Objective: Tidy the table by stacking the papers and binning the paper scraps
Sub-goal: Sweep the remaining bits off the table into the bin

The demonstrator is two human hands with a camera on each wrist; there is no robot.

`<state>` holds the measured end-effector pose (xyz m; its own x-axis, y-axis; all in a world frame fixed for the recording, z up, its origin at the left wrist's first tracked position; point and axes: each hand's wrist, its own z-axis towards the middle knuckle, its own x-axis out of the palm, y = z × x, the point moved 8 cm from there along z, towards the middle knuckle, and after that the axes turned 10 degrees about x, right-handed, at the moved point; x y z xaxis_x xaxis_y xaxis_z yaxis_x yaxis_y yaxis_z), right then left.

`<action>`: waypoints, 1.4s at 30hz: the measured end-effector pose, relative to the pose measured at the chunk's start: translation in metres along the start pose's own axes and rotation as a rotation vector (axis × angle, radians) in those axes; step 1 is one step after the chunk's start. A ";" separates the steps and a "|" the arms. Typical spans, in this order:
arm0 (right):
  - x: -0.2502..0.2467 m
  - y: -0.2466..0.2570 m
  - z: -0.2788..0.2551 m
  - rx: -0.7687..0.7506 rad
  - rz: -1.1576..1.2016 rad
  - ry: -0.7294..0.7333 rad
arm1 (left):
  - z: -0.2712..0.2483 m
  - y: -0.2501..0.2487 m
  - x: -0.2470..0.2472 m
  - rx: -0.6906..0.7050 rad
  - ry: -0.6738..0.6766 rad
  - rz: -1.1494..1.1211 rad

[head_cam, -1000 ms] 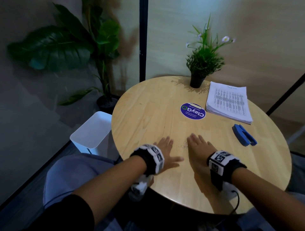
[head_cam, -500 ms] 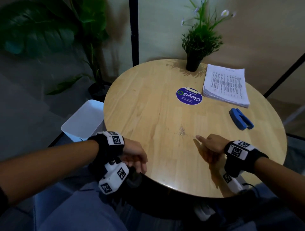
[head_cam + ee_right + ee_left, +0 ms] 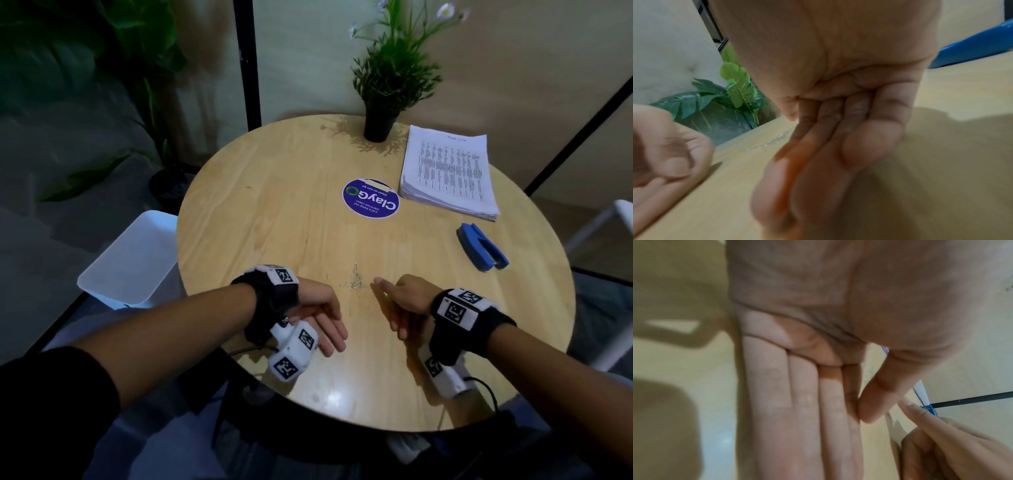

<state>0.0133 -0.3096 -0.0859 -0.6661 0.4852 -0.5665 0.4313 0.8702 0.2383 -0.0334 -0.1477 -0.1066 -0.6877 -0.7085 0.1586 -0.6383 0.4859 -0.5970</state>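
Note:
A small heap of tiny pale scraps (image 3: pixel 356 282) lies on the round wooden table (image 3: pixel 260 212), between my hands. My left hand (image 3: pixel 327 323) rests on the table just left of and nearer than the heap, palm turned up, fingers straight and together; its palm is bare in the left wrist view (image 3: pixel 813 402). My right hand (image 3: pixel 394 308) stands on its edge just right of the heap, fingers extended and holding nothing (image 3: pixel 828 146). A neat stack of printed papers (image 3: pixel 448 174) lies at the far right.
A white bin (image 3: pixel 130 260) stands on the floor off the table's left edge. A blue stapler (image 3: pixel 481 250) lies right of centre, a round blue sticker (image 3: pixel 371 202) in the middle, a potted plant (image 3: pixel 380 126) at the back.
My left hand came back from the table's near edge onto the table, palm up beside the scraps. My right hand moved in slightly and now stands edge-on.

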 end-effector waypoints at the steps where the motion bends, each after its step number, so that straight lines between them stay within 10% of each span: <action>1: 0.000 0.002 0.002 -0.004 0.024 0.012 | 0.005 -0.009 0.000 0.017 -0.011 -0.002; 15: -0.049 0.035 0.011 -0.184 0.443 -0.077 | -0.001 -0.076 -0.061 0.374 -0.446 -0.097; 19: -0.069 0.015 0.015 -0.150 0.015 -0.289 | -0.022 -0.071 -0.104 0.327 -0.667 0.328; 25: -0.043 0.042 0.011 -0.282 -0.150 -0.282 | -0.012 -0.073 -0.082 0.278 -0.639 0.760; 42: -0.052 0.055 0.017 -0.361 0.007 -0.359 | 0.004 -0.099 -0.073 0.475 -0.724 0.813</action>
<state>0.0821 -0.2885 -0.0568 -0.3852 0.4864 -0.7843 0.1551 0.8719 0.4645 0.0821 -0.1464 -0.0624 -0.3785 -0.4786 -0.7922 0.1922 0.7966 -0.5731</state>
